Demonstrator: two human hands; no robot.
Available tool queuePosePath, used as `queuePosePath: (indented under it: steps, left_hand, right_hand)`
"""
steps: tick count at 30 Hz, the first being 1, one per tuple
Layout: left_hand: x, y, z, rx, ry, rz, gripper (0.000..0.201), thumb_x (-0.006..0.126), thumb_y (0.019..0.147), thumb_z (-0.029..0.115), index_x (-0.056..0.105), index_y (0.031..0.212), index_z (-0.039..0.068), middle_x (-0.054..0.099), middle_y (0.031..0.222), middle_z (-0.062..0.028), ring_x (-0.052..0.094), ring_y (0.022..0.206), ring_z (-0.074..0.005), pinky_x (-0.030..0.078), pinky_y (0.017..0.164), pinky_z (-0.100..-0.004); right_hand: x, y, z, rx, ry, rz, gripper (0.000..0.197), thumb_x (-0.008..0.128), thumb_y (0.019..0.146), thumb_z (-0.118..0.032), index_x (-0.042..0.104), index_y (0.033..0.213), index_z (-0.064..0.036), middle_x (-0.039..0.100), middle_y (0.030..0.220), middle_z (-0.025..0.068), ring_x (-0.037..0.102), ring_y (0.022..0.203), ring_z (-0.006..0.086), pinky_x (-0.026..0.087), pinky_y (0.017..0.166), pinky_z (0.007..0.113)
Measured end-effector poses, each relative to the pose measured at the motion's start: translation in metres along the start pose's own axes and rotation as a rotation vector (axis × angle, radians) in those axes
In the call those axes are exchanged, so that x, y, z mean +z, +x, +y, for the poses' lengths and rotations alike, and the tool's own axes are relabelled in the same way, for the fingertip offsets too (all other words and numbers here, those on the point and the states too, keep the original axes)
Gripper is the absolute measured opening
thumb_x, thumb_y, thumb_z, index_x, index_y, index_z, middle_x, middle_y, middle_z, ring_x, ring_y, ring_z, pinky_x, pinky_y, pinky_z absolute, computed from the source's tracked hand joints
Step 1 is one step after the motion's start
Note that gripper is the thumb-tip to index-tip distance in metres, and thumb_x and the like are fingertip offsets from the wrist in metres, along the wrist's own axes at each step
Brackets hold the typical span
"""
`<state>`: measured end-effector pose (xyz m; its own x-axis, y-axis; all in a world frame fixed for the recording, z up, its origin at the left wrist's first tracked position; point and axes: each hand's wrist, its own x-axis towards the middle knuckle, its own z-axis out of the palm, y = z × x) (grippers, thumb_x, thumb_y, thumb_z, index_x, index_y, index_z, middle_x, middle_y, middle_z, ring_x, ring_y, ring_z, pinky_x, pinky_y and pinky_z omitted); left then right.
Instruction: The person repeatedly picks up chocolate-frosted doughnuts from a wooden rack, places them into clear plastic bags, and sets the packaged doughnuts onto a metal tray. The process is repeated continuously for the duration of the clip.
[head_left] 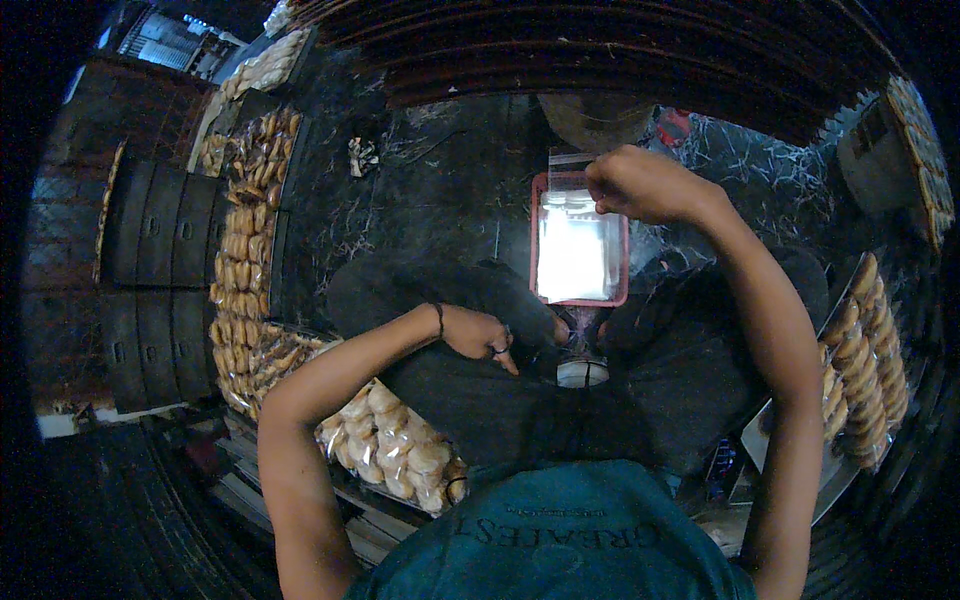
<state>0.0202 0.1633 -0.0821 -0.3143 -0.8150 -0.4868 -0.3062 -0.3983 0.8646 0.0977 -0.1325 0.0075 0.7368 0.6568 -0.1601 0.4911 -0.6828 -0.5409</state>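
My right hand point(645, 185) is closed in a pinch over the far right corner of a red plastic tray point(536, 240). A clear plastic bag point(568, 178) hangs at its fingertips, partly hidden by the hand. Inside the tray lies a stack of clear plastic bags point(578, 255), shining brightly in the light. My left hand point(477, 334) lies against my left leg, holding nothing I can see, with one finger stretched out and the others partly hidden. A small round whitish thing point(582, 374) sits between my legs, its kind unclear.
Bagged bread rolls point(240, 265) are lined up at my left, with rounder bagged buns point(385, 440) by my left elbow. More bagged bread point(860, 370) stands at my right. Dark crates point(160, 240) are stacked far left. Corrugated sheeting point(620, 50) crosses the far side.
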Motion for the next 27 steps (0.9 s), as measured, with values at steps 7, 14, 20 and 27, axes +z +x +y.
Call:
queuePosePath:
  steps: [7, 14, 20, 27]
  left_hand:
    - [0.01, -0.006, -0.004, 0.008, 0.027, 0.059, 0.048, 0.049, 0.07, -0.005, 0.06, 0.115, 0.007, 0.058, 0.099, -0.0198, 0.052, 0.096, -0.0339, 0.041, 0.087, -0.0399]
    - [0.012, -0.006, 0.0, 0.038, -0.041, 0.034, 0.04, 0.049, 0.072, -0.005, 0.061, 0.109, 0.004, 0.054, 0.102, -0.0189, 0.049, 0.1, -0.0328, 0.039, 0.089, -0.0392]
    - [0.021, -0.003, -0.013, 0.118, -0.021, 0.003, 0.032, 0.051, 0.072, -0.004, 0.061, 0.102, -0.001, 0.052, 0.1, -0.0183, 0.047, 0.102, -0.0317, 0.037, 0.09, -0.0402]
    - [0.017, -0.005, -0.004, 0.172, -0.109, 0.002, 0.031, 0.052, 0.071, -0.004, 0.062, 0.1, -0.001, 0.05, 0.097, -0.0162, 0.046, 0.099, -0.0297, 0.036, 0.089, -0.0385]
  right_hand:
    - [0.002, 0.001, -0.002, -0.028, -0.059, 0.005, 0.013, 0.066, 0.073, -0.012, 0.059, 0.079, -0.003, 0.061, 0.081, 0.0155, 0.058, 0.084, 0.0351, 0.045, 0.071, 0.043]
    - [0.001, 0.0, -0.005, -0.012, -0.035, -0.003, 0.014, 0.065, 0.074, -0.014, 0.059, 0.08, -0.003, 0.061, 0.081, 0.0152, 0.058, 0.083, 0.0347, 0.045, 0.07, 0.044]
    - [0.008, -0.001, 0.004, -0.058, -0.044, 0.052, 0.014, 0.065, 0.074, -0.014, 0.059, 0.081, -0.003, 0.061, 0.081, 0.0151, 0.058, 0.083, 0.0342, 0.045, 0.071, 0.043]
    - [0.005, -0.003, 0.005, -0.041, 0.001, 0.046, 0.013, 0.064, 0.075, -0.014, 0.06, 0.081, -0.0036, 0.061, 0.082, 0.0151, 0.058, 0.084, 0.0339, 0.045, 0.071, 0.043]
